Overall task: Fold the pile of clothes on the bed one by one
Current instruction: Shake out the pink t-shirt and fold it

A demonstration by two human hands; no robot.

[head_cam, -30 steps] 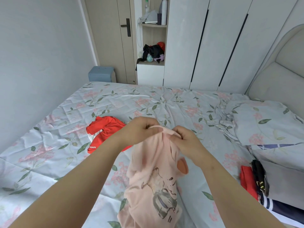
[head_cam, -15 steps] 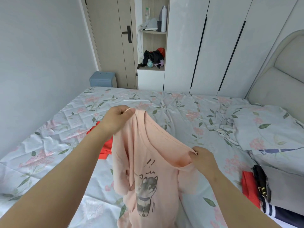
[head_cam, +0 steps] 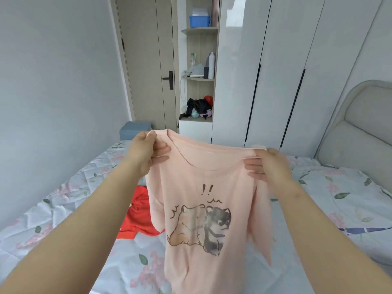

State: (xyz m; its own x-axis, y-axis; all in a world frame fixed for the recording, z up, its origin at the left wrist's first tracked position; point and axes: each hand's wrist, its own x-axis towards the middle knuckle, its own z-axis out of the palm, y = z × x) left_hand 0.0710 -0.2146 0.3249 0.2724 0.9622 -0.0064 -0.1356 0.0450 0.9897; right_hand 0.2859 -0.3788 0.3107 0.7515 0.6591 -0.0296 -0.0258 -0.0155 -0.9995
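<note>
A pale pink T-shirt (head_cam: 203,172) with two cartoon dogs printed on its front hangs spread out in the air above the bed (head_cam: 70,200). My left hand (head_cam: 146,151) grips its left shoulder and my right hand (head_cam: 269,166) grips its right shoulder, both raised at about the same height. The shirt's lower part drops out of view at the bottom. A red garment (head_cam: 140,217) lies crumpled on the floral sheet, partly hidden behind the pink shirt.
White wardrobe doors (head_cam: 275,71) and an open shelf niche (head_cam: 199,85) with bottles and bundled clothes stand beyond the bed. A door (head_cam: 148,66) and a blue box (head_cam: 133,129) are at the back left. A padded headboard (head_cam: 360,128) rises on the right.
My hands went from bunching the shirt low over the bed to pulling apart and lifting it, so it now hangs flat by both shoulders. The view has tilted upward.
</note>
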